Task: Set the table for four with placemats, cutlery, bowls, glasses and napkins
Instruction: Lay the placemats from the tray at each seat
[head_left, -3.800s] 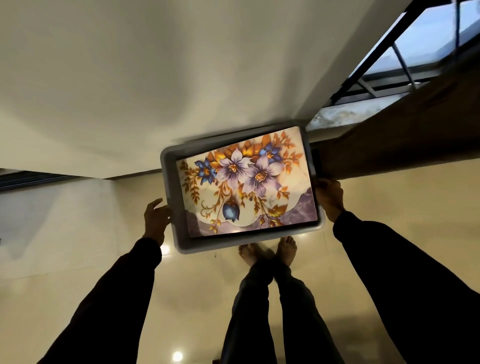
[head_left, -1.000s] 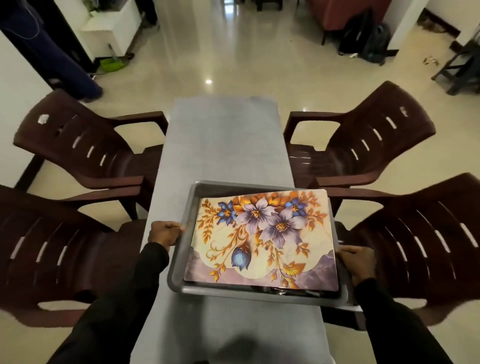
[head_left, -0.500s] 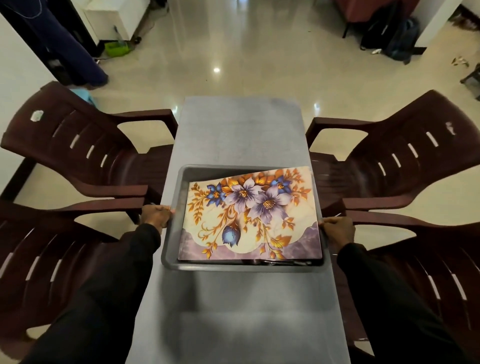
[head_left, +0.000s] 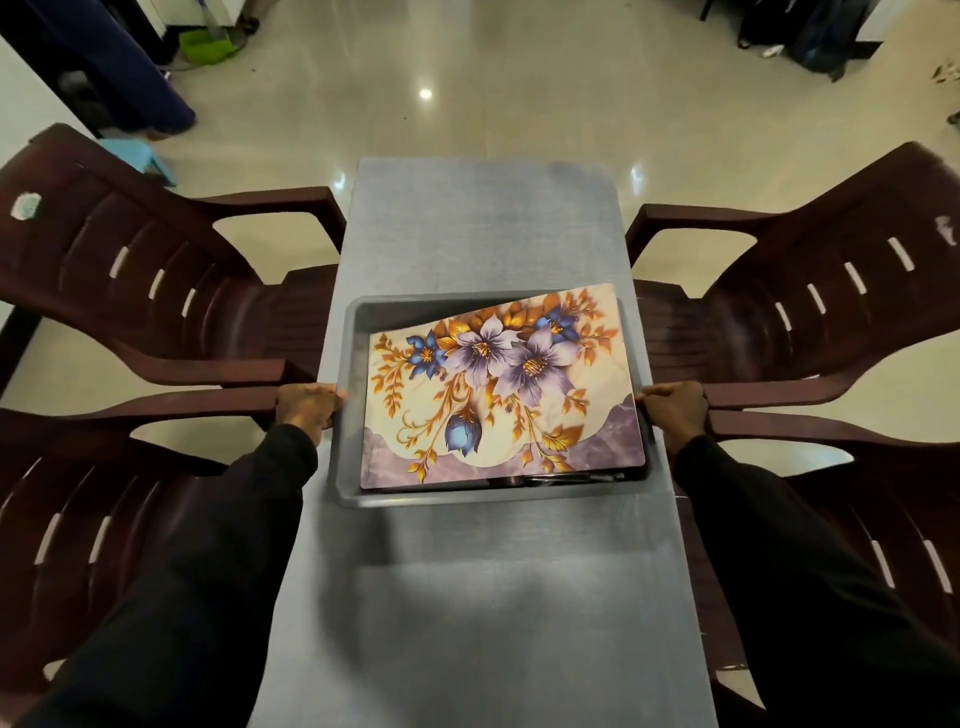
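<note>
Two dark brown left chairs (head_left: 156, 270) stand outside the left grip, their armrests pointing in at the grey desk (head_left: 483, 228). The nearer chair's armrest ends just beside the knuckles. The left grip (head_left: 307, 410), at the end of a black sleeve, is curled round the left rim of the grey tray (head_left: 457, 500).

Between the two grips the tray sits across the middle of the desk, spanning nearly its full width. Whether its base touches the desk cannot be told, though a soft shadow falls on the desk on the near side.

Inside the tray, just inward of the left grip, lies the placemat (head_left: 498, 395), its purple, blue and gold flowers facing up. It is skewed so that its far right corner rides over the tray's far rim. Dark, partly metallic items show under the placemat's near edge, too hidden to name.

The right grip (head_left: 675, 410) is closed in the same way on the tray's right rim, level with the left grip. Outside it stand two right chairs (head_left: 810, 312), mirroring the first pair. Past the desk's far end lies a glossy cream floor (head_left: 467, 62).
</note>
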